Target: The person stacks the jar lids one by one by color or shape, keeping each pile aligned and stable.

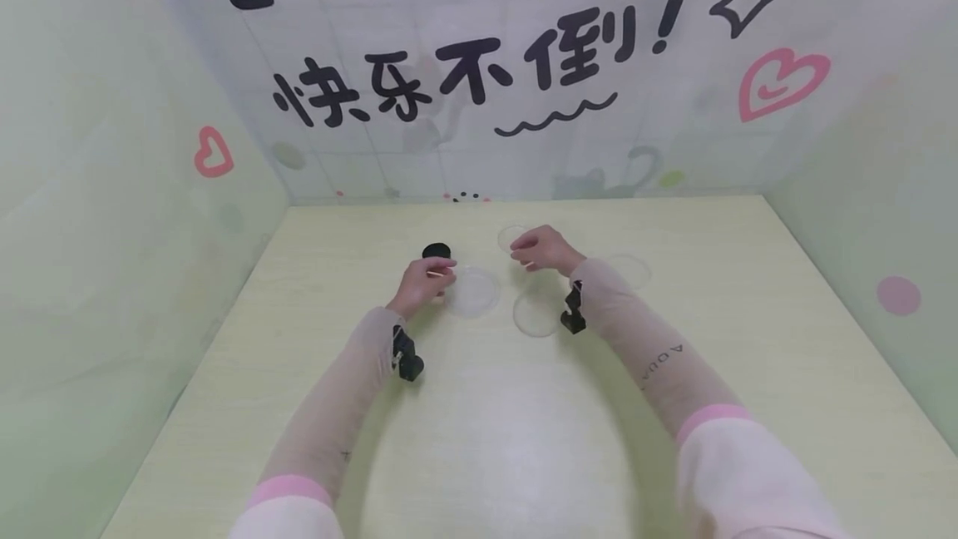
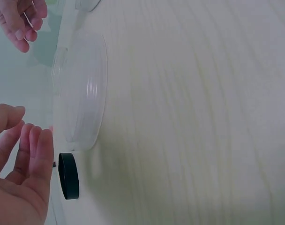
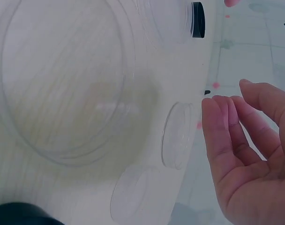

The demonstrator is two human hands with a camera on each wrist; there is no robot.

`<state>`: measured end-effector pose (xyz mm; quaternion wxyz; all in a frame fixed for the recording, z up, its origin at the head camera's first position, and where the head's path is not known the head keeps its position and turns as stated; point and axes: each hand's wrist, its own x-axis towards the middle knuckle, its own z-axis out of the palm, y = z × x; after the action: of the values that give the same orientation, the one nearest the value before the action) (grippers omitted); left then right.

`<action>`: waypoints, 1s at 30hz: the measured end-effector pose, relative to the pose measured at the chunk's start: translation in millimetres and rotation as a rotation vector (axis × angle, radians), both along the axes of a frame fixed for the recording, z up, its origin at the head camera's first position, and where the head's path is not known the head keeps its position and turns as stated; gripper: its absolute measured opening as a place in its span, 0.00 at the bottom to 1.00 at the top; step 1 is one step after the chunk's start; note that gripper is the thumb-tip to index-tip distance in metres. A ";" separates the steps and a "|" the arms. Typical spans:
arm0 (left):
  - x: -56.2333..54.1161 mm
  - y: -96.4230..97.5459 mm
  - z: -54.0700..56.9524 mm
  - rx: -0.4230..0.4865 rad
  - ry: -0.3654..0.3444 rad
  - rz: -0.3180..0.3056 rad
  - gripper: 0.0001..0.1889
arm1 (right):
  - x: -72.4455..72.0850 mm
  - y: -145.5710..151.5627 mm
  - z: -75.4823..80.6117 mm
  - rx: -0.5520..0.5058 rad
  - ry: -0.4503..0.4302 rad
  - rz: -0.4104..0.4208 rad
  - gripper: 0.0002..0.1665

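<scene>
My left hand [image 1: 423,286] hovers beside a short black round cap [image 1: 437,250] and a frosted clear round dish [image 1: 473,291], its thumb close to loosely bent fingertips and nothing held. In the left wrist view the dish [image 2: 86,93] shows ridged sides, with the black cap [image 2: 70,176] standing near it. My right hand [image 1: 549,249] is raised over the table near a small clear round piece [image 1: 512,236]. Seen from the right wrist, that hand [image 3: 250,150] has its thumb apart from half-bent fingers, holding nothing. A larger clear disc [image 3: 63,159] lies below its wrist.
Another clear round piece [image 1: 533,334] lies between the arms, and one more [image 1: 636,258] is to the right, partly behind the right sleeve. The pale wood table [image 1: 486,439] meets printed cloth walls [image 1: 449,165] at its back and sides.
</scene>
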<state>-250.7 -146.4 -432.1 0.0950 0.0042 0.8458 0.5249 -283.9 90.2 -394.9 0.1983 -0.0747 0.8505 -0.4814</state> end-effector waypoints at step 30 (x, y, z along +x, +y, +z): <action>-1.6 72.6 -2.9 0.048 0.006 -0.110 0.15 | 15.9 50.5 -19.0 0.088 -0.031 0.119 0.20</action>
<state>-252.3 -73.8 -435.1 0.1209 0.0546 0.8318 0.5390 -268.0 140.7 -413.9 0.2430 -0.1086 0.8617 -0.4320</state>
